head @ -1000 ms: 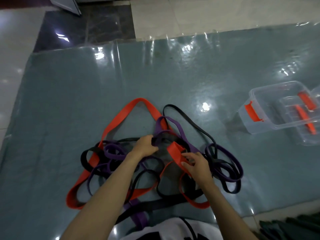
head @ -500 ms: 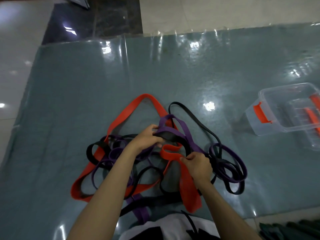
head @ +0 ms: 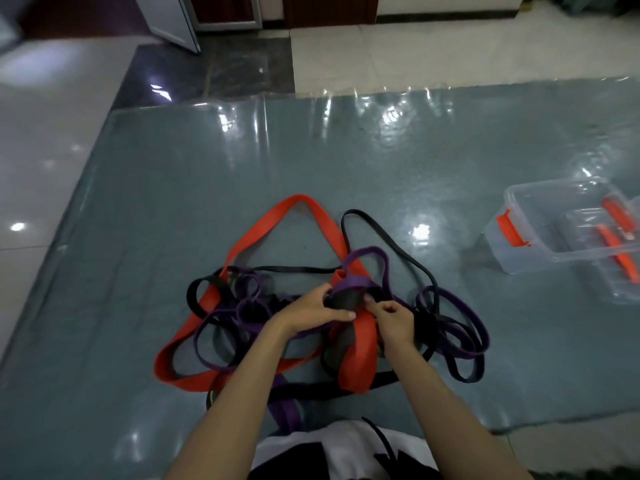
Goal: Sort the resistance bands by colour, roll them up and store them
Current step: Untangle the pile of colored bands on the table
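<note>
**Tangled bands on the mat: both hands working one black band**

I am viewing a tangled pile of resistance bands (head: 311,306) lying on a glossy grey mat (head: 173,202) spread over the tiled floor (head: 41,168). The left hand (head: 311,311) is gripping a wide black band (head: 344,299) between thumb and fingers at the pile's centre. The right hand (head: 394,318) is pinching the same band from the other side. A wide red band (head: 273,223) and purple bands (head: 460,344) are looping over and under it, obstructing separation. A clear storage box (head: 519,244) with orange latches is sitting well apart on the mat, to the right.
</note>
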`<move>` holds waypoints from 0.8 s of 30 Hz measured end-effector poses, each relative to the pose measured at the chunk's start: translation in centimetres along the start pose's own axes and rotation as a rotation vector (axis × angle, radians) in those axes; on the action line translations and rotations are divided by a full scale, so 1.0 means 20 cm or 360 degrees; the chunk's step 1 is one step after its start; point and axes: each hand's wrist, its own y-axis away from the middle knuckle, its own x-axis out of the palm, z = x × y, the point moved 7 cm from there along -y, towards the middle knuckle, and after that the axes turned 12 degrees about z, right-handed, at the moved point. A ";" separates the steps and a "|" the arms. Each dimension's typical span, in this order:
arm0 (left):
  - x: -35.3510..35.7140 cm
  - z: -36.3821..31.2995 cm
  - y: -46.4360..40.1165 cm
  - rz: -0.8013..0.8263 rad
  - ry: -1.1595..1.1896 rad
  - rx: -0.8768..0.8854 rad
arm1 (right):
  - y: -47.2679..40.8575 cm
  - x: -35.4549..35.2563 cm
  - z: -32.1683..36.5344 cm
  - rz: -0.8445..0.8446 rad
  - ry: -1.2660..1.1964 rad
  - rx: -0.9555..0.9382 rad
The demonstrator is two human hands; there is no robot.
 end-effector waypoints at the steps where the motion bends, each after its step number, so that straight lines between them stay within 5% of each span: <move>1: 0.03 0.01 0.01 0.0062 -0.0021 -0.0005 | 0.01 0.00 -0.01 0.0021 0.0031 -0.0016; 12: 0.19 0.12 0.03 -0.0259 -0.0068 0.0191 | 0.14 0.00 -0.07 0.0423 -0.0109 -0.0085; 18: 0.23 0.02 0.04 -0.0150 -0.0362 0.0271 | 0.16 -0.01 -0.11 0.0394 -0.0714 0.0070; 24: 0.29 -0.01 0.02 0.0082 -0.0996 -0.0007 | 0.15 0.02 -0.05 0.0488 -0.0722 0.0048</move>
